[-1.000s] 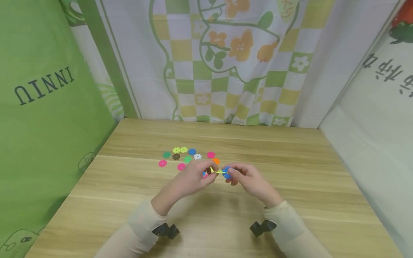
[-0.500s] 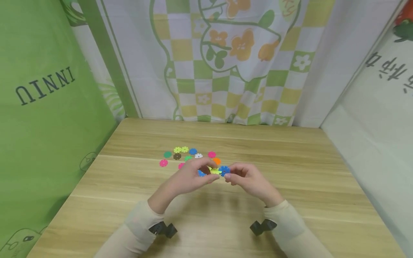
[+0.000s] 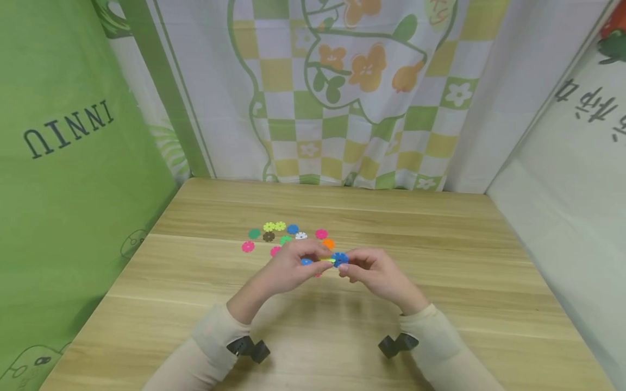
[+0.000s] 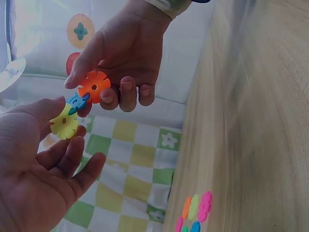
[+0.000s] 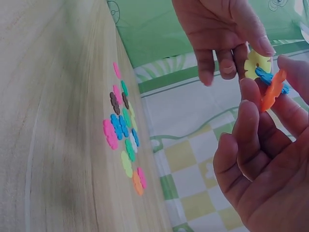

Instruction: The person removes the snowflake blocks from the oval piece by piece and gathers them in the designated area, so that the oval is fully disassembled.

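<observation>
In the left wrist view, my left hand (image 4: 29, 154) pinches a yellow interlocking disc (image 4: 64, 123) between thumb and fingers. My right hand (image 4: 130, 53) grips an orange interlocking disc (image 4: 94, 87). Between these two sits a blue disc (image 4: 77, 103), set at an angle to both and touching them; how deeply the slots engage cannot be told. In the head view the blue disc (image 3: 339, 259) faces up, while the yellow one (image 3: 329, 260) is nearly edge-on. Fingers hide the orange disc there. The joined pieces are held above the table.
Several loose notched discs lie on the wooden table (image 3: 415, 233) beyond my left hand, among them a pink one (image 3: 248, 246), a brown one (image 3: 268, 237) and a white one (image 3: 300, 236). A patterned curtain (image 3: 352, 136) hangs behind the table's far edge.
The yellow disc tilted flatter, then turned edge-on again against the blue one. The blue disc has shifted slightly left, and the reddish-orange piece below my right fingers has gone out of sight.
</observation>
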Demonstrator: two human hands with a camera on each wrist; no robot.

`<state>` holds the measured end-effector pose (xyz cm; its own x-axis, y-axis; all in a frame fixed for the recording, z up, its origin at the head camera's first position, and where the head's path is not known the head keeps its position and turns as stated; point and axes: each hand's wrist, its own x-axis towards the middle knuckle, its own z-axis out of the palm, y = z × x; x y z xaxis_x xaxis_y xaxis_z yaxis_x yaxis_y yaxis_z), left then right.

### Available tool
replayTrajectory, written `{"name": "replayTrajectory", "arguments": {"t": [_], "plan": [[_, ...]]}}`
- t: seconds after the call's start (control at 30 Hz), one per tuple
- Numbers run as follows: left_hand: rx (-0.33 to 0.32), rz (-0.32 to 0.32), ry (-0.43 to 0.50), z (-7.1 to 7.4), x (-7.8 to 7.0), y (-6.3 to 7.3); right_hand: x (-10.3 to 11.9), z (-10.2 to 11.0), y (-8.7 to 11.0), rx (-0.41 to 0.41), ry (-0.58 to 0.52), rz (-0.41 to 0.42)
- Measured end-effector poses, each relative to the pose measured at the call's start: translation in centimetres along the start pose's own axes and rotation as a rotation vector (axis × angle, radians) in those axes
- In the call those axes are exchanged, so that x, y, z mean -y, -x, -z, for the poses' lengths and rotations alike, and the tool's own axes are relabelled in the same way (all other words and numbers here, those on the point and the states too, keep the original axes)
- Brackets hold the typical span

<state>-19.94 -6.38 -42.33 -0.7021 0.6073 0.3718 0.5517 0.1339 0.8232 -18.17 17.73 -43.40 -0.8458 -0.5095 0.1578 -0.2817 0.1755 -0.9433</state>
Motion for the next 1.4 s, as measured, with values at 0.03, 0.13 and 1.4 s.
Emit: {"name": "replayTrajectory", "arguments": {"t": [0.03, 0.13, 1.4], "plan": [[-0.003, -0.006, 0.005, 0.0, 0.0, 0.0, 0.0, 0.0, 0.0, 0.002, -0.002, 0.007], [-0.011, -0.026, 0.005, 0.1, 0.0, -0.1, 0.0, 0.0, -0.1, 0.004, 0.002, 0.020], [0.042, 0.368, -0.372, 8.1, 3.3, 2.1, 0.2, -0.1, -0.6, 0.017, 0.030, 0.014]]}}
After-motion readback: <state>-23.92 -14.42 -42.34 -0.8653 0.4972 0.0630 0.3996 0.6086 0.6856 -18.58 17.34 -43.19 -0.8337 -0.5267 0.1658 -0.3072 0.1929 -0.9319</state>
